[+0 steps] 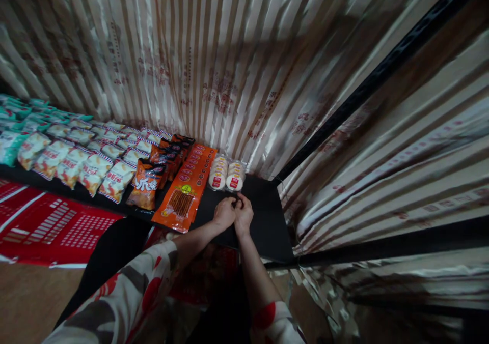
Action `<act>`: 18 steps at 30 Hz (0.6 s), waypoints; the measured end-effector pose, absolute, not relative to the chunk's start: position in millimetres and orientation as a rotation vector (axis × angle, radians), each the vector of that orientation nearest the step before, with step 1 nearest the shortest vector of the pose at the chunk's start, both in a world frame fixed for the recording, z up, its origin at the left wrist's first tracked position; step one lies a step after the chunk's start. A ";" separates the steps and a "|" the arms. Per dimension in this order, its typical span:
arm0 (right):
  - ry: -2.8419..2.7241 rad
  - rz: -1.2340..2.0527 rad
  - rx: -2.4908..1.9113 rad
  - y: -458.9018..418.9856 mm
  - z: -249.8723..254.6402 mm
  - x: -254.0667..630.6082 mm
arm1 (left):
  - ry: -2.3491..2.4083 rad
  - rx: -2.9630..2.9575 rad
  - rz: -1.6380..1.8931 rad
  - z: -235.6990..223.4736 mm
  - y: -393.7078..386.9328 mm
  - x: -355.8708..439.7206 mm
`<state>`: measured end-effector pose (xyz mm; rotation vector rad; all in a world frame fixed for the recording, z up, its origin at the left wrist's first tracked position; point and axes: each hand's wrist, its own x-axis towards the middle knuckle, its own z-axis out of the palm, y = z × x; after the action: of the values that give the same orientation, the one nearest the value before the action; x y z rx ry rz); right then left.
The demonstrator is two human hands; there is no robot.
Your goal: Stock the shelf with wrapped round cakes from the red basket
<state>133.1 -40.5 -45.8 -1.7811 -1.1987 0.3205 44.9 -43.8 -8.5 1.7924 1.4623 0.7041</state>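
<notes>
1. Round packs (234, 181): two short rows of pale, flat-faced discs in clear, shiny plastic; red-and-white label on each front face, yellow marks behind. Placed on the black shelf, just right of the orange packet and just beyond the fingertips.
2. Left hand (224, 213): bare; fingers curled inward, tips meeting the other hand's. Grip cannot be told.
3. Right hand (244, 216): bare; fingers bent, index fingertip pointing up near the front of the right-hand row. A small dark patch lies between the two hands; whether object or shadow, cannot tell.
4. Black shelf (272, 217): flat, smooth, dull; front edge partly covered by the forearms.
5. Orange packet (188, 191): long, flat, glossy; clear window showing brown sticks, yellow-green spot above.
6. Orange-and-black bags (143, 183): puffed, crinkled, in a file; rear ones mostly hidden.
7. White bags (90, 171): pillow-shaped, striped edges, several rows; print too blurred to read.
8. Green bags (10, 143): glossy, cut off at the left edge.
9. Curtain (214, 49): pleated, satiny, striped; red print broken by folds.
</notes>
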 end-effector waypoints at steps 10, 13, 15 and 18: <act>-1.208 0.385 -1.682 -111.0 -42.9 82.6 | 1.396 1.797 0.873 -20.8 -114.3 0.7; -1.276 0.389 -1.601 -138.5 -47.0 65.8 | 1.322 1.825 0.931 -33.4 -141.4 -18.3; -1.321 0.388 -1.560 -156.7 -54.3 55.7 | 1.278 1.860 0.920 -43.4 -157.0 -32.1; -1.411 0.398 -1.532 -180.2 -73.6 42.4 | 1.245 1.917 0.887 -61.4 -174.3 -51.8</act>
<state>42.4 -180.2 -73.6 -1.5321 -1.4108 0.3978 -51.8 -174.3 -61.4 1.9166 1.2448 0.8872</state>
